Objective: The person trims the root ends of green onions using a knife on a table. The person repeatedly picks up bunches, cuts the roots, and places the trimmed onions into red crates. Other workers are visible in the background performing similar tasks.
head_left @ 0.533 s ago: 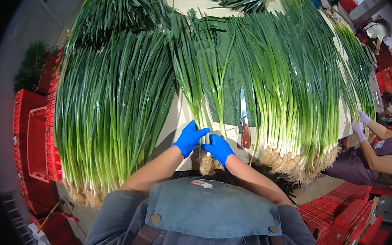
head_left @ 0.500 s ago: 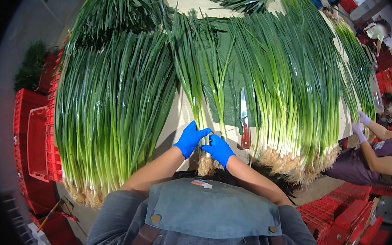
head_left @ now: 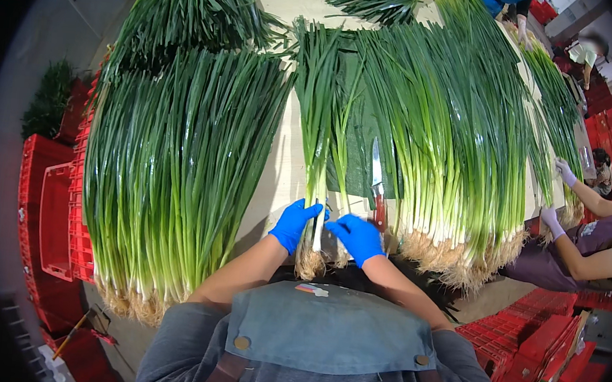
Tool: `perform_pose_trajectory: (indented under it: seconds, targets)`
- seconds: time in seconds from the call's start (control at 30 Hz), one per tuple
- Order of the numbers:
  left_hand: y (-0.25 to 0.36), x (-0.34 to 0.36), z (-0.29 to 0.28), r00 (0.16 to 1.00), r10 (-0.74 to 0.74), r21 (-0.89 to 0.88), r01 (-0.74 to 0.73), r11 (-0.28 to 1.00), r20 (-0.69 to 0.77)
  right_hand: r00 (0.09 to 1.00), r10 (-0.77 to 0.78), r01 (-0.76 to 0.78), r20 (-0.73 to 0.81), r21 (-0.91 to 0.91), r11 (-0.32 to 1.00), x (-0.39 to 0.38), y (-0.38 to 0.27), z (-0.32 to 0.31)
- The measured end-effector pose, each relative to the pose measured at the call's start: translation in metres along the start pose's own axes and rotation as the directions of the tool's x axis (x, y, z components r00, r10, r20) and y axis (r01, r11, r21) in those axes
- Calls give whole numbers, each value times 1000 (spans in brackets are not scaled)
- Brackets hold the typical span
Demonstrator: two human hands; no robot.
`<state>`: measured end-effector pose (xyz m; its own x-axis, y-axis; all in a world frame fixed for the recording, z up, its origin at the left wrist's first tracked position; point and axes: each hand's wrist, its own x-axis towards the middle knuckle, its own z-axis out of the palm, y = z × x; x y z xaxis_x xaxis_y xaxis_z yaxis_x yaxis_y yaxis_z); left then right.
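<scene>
Bare tabletop [head_left: 278, 181] strip between the large left onion pile [head_left: 169, 179] and the small held bunch [head_left: 321, 141]; passable toward the far edge. Knife [head_left: 377, 186] and right onion pile [head_left: 455, 146] block the right side.

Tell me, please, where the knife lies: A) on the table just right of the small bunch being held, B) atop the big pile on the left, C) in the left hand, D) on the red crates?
A: the knife lies flat on the table, beside the bunch that both hands hold, in neither hand.

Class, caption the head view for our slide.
Blue-gloved left hand and right hand grip a small scallion bunch.
</scene>
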<state>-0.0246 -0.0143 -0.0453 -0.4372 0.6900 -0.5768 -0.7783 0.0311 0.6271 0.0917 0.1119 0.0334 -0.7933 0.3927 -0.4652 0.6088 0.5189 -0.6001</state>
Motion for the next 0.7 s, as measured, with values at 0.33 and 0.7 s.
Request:
perform_pose_trajectory:
  seconds: [0.33,0.7]
  targets:
    - [8,-2,6,996,69,67,-73,995,65,992,42,-103,118,583,806,15,44,33]
    - [-10,7,-8,985,158,297,-129,946,-76,825,-329,155,-459,-376,914,3,60,-10]
